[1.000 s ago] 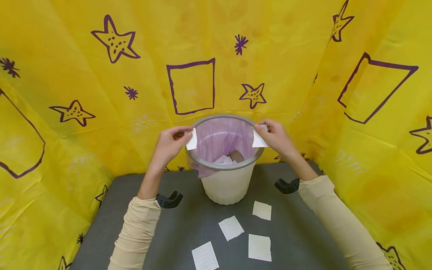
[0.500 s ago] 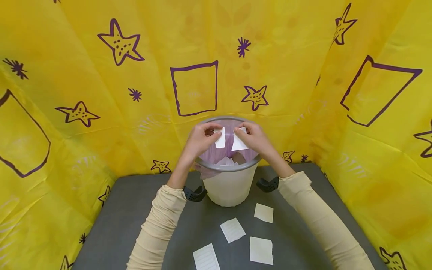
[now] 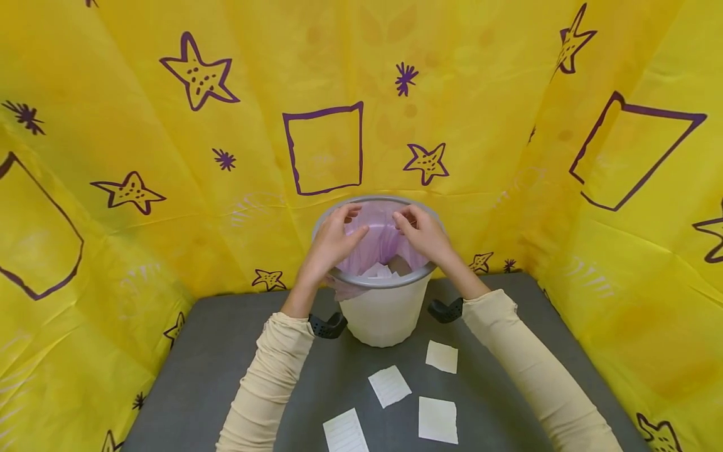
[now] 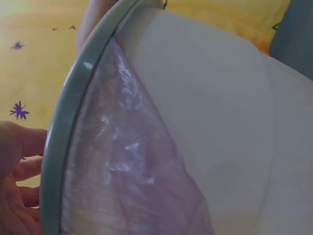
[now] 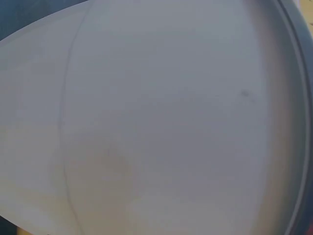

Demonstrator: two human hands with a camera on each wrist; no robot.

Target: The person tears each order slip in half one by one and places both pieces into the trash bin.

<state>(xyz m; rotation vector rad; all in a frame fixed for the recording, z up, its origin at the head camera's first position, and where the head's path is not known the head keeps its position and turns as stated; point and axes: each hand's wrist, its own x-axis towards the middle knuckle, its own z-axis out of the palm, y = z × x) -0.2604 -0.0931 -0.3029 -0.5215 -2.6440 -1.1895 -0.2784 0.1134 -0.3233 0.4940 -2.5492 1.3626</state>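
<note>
Both hands are over the mouth of a white waste bin [image 3: 384,317] with a grey rim. My left hand [image 3: 334,237] is at the left side of the opening, thumb apart from the fingers and nothing between them. On the right, my right hand [image 3: 422,233] has its fingers loosely bent, also holding nothing. A purple bin liner [image 3: 369,242] lines the inside and hangs over the rim, as the left wrist view shows. White paper pieces [image 3: 377,271] and a brownish piece [image 3: 400,265] lie inside. The bin's wall fills the right wrist view.
Several torn paper squares [image 3: 390,386] lie on the dark grey table [image 3: 237,351] in front of the bin. Yellow cloth [image 3: 254,75] with purple drawings stands behind and on both sides. Each wrist wears a black camera mount [image 3: 327,326].
The hands moved inward from the bin's two sides to over its opening, each pinching a piece of white paper. Both pieces have since been let go and are out of the fingers.
</note>
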